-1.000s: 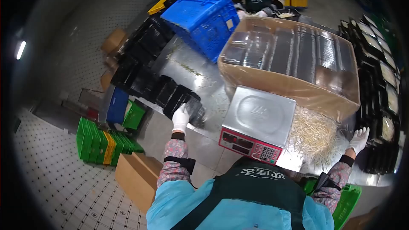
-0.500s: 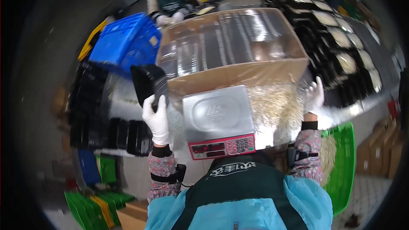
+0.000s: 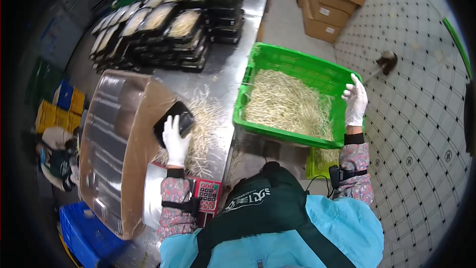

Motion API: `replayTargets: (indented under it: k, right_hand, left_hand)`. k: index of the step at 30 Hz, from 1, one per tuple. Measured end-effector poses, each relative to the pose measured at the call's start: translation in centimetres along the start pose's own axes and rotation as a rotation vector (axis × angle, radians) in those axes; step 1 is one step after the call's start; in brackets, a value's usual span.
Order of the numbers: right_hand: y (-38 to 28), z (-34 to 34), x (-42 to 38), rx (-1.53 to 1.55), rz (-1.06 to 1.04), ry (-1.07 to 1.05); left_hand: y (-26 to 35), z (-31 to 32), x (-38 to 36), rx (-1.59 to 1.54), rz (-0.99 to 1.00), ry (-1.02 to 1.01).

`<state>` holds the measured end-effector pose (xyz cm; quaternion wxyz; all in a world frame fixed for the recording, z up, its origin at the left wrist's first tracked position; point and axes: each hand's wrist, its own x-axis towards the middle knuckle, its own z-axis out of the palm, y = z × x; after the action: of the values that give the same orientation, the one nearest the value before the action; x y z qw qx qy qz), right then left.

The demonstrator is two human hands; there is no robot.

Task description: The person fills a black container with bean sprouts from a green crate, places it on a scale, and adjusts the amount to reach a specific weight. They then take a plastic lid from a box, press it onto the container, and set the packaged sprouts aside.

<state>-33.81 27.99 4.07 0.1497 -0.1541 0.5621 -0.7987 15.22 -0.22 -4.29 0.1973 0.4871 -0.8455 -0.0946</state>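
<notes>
My left hand (image 3: 175, 141), in a white glove, grips a black plastic tray (image 3: 181, 115) at the edge of a loose heap of pale bean sprouts (image 3: 204, 119) on the metal table. Just behind the tray stands a cardboard box (image 3: 140, 134) of stacked clear plastic pieces. My left forearm crosses over the scale, hiding part of it; its red keypad (image 3: 208, 194) shows beside the sleeve. Gloved as well, my right hand (image 3: 355, 100) is raised by the right rim of a green crate (image 3: 292, 131), fingers apart and nothing in them. Bean sprouts fill the crate's bottom.
Stacks of filled black trays (image 3: 183, 25) stand on the table's far part. A blue crate (image 3: 89, 233) is at the lower left, near a co-worker (image 3: 57, 159). Cardboard boxes (image 3: 329, 10) are piled on the floor beyond the green crate. Below it sits another green crate (image 3: 317, 164).
My view has turned right toward the green crate. My left hand has carried the black tray from left of the scale to the sprout heap; my right hand has moved from the table to the crate.
</notes>
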Motion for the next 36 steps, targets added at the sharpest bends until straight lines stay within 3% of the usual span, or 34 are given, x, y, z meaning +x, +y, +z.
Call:
replayTargets:
  k: [1,3,5,6,8,9,11,13,15,18,19,20,22,23,26,27,29,30,31,33,34,36]
  right_hand:
    - [-0.7,-3.5,0.8,-0.082,-0.025,0.07]
    - [-3.5,-8.5,2.0,-0.298,0.02,0.111]
    - [-4.4,-11.5,3.8,-0.453,0.095,0.022]
    - [3.2,-8.6,5.1,-0.573,0.13,-0.107]
    - [7.6,-11.5,8.5,-0.684,0.172,-0.302]
    - [9.4,-12.5,10.0,-0.914,0.192,-0.377]
    - [12.1,-13.8,11.8,-1.192,0.406,-0.544]
    - [18.0,-14.1,13.8,-1.188,0.599,-0.641]
    - [23.7,-16.2,14.6,-1.103,0.768,-0.624]
    - [30.6,-16.8,13.7,-1.168,1.014,-0.305]
    - [32.2,-15.8,12.7,-1.186,1.085,-0.179]
    - [32.9,-13.2,11.9,-1.176,1.098,-0.194]
    - [31.6,-7.6,10.1,-1.293,1.076,0.114]
    - [32.3,-7.0,9.5,-1.289,1.09,0.105]
    - [33.3,-6.2,8.2,-1.097,0.849,0.262]
    - [34.1,-6.9,8.0,-1.092,0.853,0.265]
    - [38.1,-10.3,7.0,-0.78,0.844,0.17]
    - [39.9,-11.3,6.3,-0.823,0.736,0.272]
    - [39.7,-12.7,6.8,-0.645,0.703,0.227]
    - [37.3,-15.4,8.5,-0.365,0.862,0.078]
    - [38.9,-17.0,8.8,-0.347,0.796,0.118]
    - [32.3,-15.4,11.1,-0.234,0.794,0.041]
  left_hand:
    - [2.9,-1.0,0.1,0.038,0.039,0.079]
    - [8.4,-0.3,0.7,-0.277,0.177,0.156]
    - [14.4,1.8,1.0,-0.595,0.234,0.045]
    - [11.7,6.1,2.3,-0.668,0.186,-0.017]
    - [15.1,10.5,2.4,-0.894,0.117,-0.186]
    - [17.6,11.3,2.8,-0.661,0.229,-0.135]
    - [20.8,12.7,2.8,-0.618,0.135,-0.261]
    - [20.8,14.7,3.2,-0.433,0.162,-0.186]
    - [21.4,15.1,3.0,-0.234,0.262,-0.157]
    - [22.2,15.5,3.2,-0.162,0.236,-0.155]
    - [22.1,15.5,3.2,-0.143,0.244,-0.165]
    - [22.0,15.4,3.5,-0.149,0.257,-0.158]
    - [22.1,15.4,3.7,-0.136,0.26,-0.19]
    - [22.1,15.4,3.7,-0.133,0.266,-0.206]
    - [22.3,15.3,3.7,-0.146,0.259,-0.233]
    - [22.3,15.2,3.8,-0.159,0.269,-0.232]
    - [22.1,15.2,3.8,-0.156,0.273,-0.244]
    - [22.4,15.0,3.9,-0.138,0.272,-0.241]
    - [22.6,14.8,3.8,-0.123,0.271,-0.24]
    - [22.7,14.5,3.7,-0.12,0.271,-0.249]
    - [22.7,14.6,3.8,-0.113,0.268,-0.25]
    - [22.3,14.7,3.6,-0.124,0.265,-0.244]
